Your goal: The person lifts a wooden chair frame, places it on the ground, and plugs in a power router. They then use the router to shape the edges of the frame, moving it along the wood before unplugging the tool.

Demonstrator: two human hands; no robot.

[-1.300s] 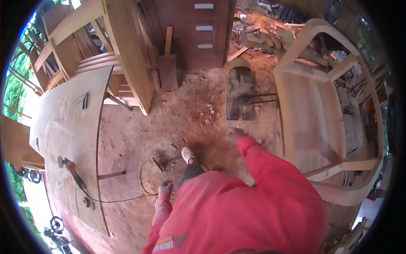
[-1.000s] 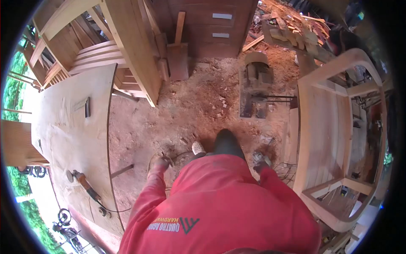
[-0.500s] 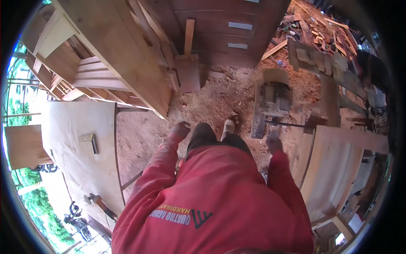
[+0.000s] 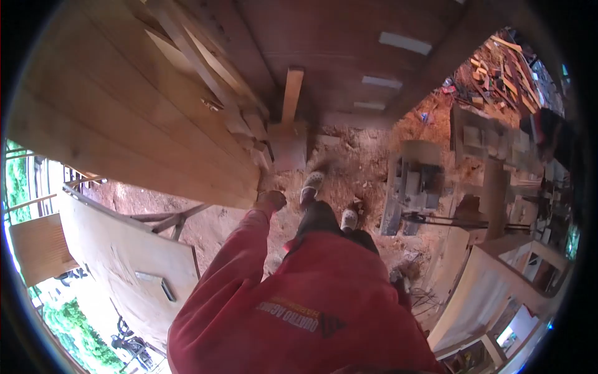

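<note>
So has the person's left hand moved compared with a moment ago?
Yes. The left hand has swung forward, from low beside the flat board to the lower corner of the leaning wooden panels. Whether it touches them cannot be told.

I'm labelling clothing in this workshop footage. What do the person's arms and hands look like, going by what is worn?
Both arms are covered to the wrist by long red sleeves of one loose top, which carries orange and dark lettering with a dark triangular logo. The left hand shows no clear glove, though blur makes this unsure. The right hand is blurred and mostly hidden.
</note>
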